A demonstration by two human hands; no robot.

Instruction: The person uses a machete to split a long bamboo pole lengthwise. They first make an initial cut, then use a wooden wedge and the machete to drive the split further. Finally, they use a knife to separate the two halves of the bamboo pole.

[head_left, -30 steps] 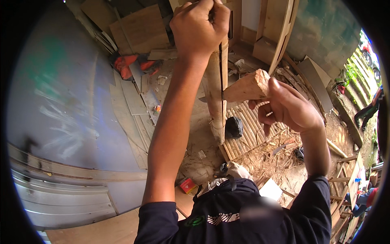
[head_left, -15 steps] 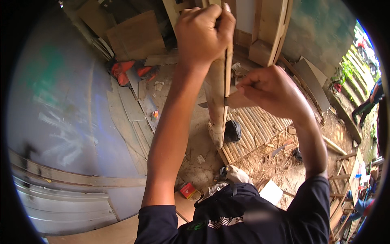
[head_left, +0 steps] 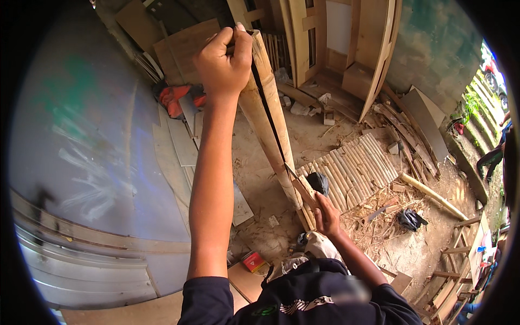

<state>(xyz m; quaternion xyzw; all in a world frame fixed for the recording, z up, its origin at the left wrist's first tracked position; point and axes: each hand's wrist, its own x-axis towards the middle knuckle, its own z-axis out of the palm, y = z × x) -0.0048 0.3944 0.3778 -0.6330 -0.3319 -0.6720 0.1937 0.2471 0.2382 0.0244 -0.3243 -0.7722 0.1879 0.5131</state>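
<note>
My left hand is closed around the top end of an upright bamboo pole, thumb uppermost. A dark split runs down the pole from its top, parting it into two lengths. Lower down, a knife with a broad tan wooden handle sits at the split; only a little of its dark blade shows beside the bamboo. My right hand is closed on the handle's near end, its fingers partly hidden. The foot of the pole comes down close to my body, near a pale cloth bundle.
A mat of bamboo slats lies ahead to the right, with a black bag at its edge. Shavings and another black bag litter the ground. Wooden frames lean at the back. A grey painted panel stands left.
My right hand and the knife have moved down along the pole, toward me. The split now gapes above the blade. My left hand has shifted left and slightly lower with the pole's top.
</note>
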